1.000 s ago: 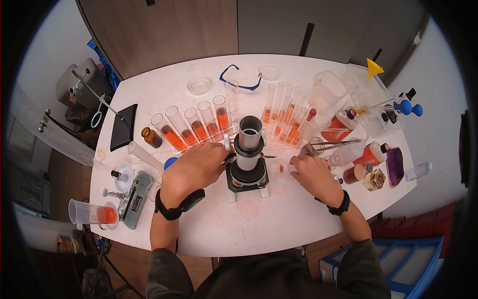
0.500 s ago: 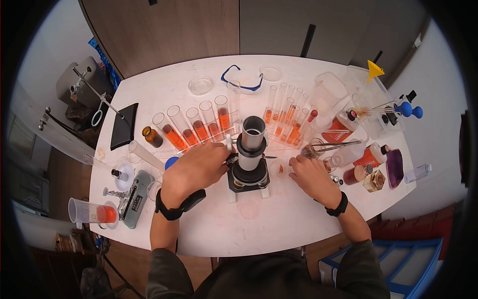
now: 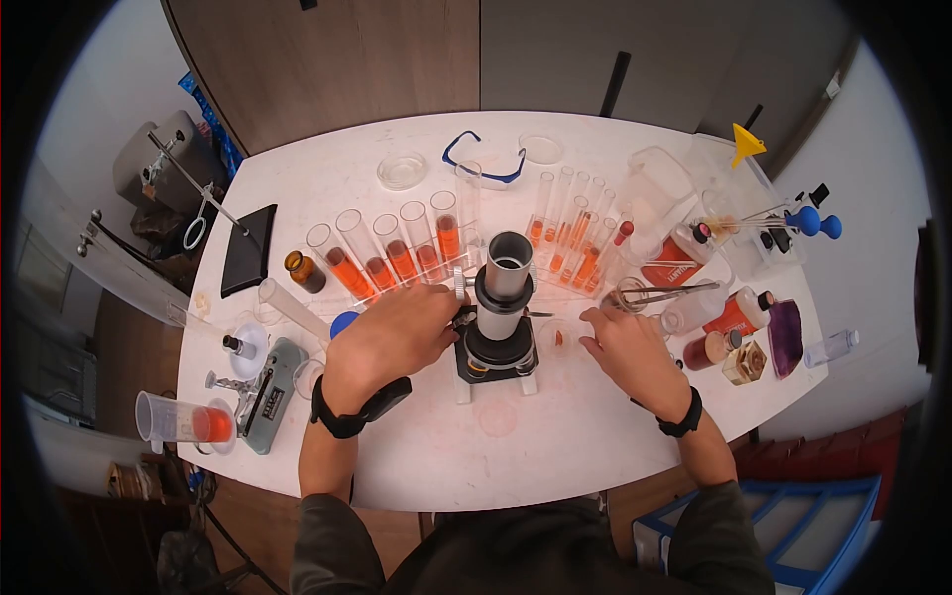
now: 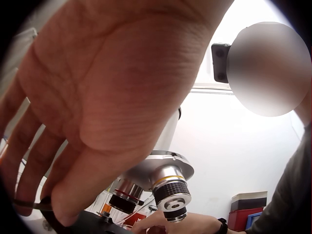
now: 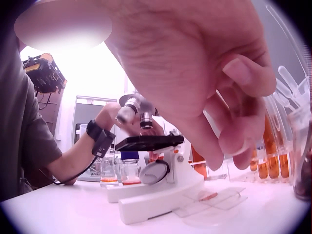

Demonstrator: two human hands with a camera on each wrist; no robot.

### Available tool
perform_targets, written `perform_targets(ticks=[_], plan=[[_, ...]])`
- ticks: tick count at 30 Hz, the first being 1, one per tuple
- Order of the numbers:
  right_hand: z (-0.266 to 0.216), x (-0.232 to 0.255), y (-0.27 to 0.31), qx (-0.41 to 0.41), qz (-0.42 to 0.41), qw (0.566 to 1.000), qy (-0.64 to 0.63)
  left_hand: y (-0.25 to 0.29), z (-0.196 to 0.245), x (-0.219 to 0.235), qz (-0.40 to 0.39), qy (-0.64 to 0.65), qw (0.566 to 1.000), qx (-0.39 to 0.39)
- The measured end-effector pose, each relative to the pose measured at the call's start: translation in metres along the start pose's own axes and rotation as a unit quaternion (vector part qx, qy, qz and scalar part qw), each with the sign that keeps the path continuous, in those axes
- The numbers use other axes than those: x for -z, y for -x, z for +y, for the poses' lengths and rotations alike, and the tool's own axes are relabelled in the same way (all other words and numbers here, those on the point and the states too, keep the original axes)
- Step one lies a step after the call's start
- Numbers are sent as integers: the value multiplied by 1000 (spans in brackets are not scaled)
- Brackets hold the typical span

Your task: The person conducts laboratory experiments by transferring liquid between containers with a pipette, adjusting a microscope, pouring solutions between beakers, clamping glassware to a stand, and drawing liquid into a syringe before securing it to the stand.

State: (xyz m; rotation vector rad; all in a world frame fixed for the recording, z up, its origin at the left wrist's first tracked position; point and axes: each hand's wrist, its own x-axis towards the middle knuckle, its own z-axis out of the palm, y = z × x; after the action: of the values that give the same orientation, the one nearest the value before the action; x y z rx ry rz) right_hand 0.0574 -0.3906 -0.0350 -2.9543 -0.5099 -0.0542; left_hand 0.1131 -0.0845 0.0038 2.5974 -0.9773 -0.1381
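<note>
A black-and-white microscope (image 3: 493, 319) stands in front of the person. My left hand (image 3: 397, 335) is at its left side, and in the left wrist view the thumb and fingers pinch a thin metal stage clip (image 4: 29, 205) by the black stage. Two objective lenses (image 4: 169, 192) hang beside that hand. My right hand (image 3: 635, 355) hovers right of the microscope, its fingers loosely bent around nothing. Below it, clear slides (image 5: 214, 199) with a small reddish specimen lie by the microscope's white foot, over a round clear dish.
Racks of test tubes (image 3: 397, 260) with orange liquid stand behind the microscope. To the right are a jar with tweezers (image 3: 674, 290), red-labelled bottles (image 3: 724, 315) and a purple mineral (image 3: 786, 339). A balance (image 3: 273, 397) and an amber bottle (image 3: 303, 273) are at left; blue safety glasses (image 3: 486, 174) lie behind.
My right hand has shifted very slightly to the right, covering small items beside it. The left hand stays at the microscope; the head view tilts a little.
</note>
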Motion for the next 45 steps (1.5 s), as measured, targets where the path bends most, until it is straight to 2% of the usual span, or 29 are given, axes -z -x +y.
perform_targets(ticks=[2,3,6,9,11,16,19,26,29,31,34,40,43,45], plan=[[2,8,-1,16,101,993,-59,0,0,0,6,0,1000,-2],[0,17,-2,16,101,993,-59,1,0,0,11,0,1000,-4],[-1,40,-9,-17,246,966,-82,0,-1,-2,13,-8,1000,-7],[0,61,-16,-69,286,952,-85,-1,0,-1,1,-5,1000,2],[5,63,-23,-83,291,949,-83,-1,1,-1,4,-6,1000,3],[22,52,-39,-37,295,954,-33,-2,1,-1,-1,-15,1000,7],[20,54,-44,-65,274,958,-53,-2,1,-1,0,-11,1000,16],[25,58,-51,-60,286,953,-77,-2,0,-1,1,-14,1000,13],[27,64,-51,-67,315,939,-117,-2,0,-2,0,-14,1000,16],[29,66,-51,-54,339,920,-188,-2,-1,-3,4,-12,1000,14],[26,73,-49,-72,360,906,-212,-3,-1,-2,-1,-7,1000,18],[31,80,-46,-51,431,883,-180,-2,0,-2,4,-10,1000,11],[32,85,-42,-46,451,873,-180,-7,1,-2,-16,-15,999,28],[31,88,-39,-50,466,862,-193,-7,-5,-6,-59,1,997,40]])
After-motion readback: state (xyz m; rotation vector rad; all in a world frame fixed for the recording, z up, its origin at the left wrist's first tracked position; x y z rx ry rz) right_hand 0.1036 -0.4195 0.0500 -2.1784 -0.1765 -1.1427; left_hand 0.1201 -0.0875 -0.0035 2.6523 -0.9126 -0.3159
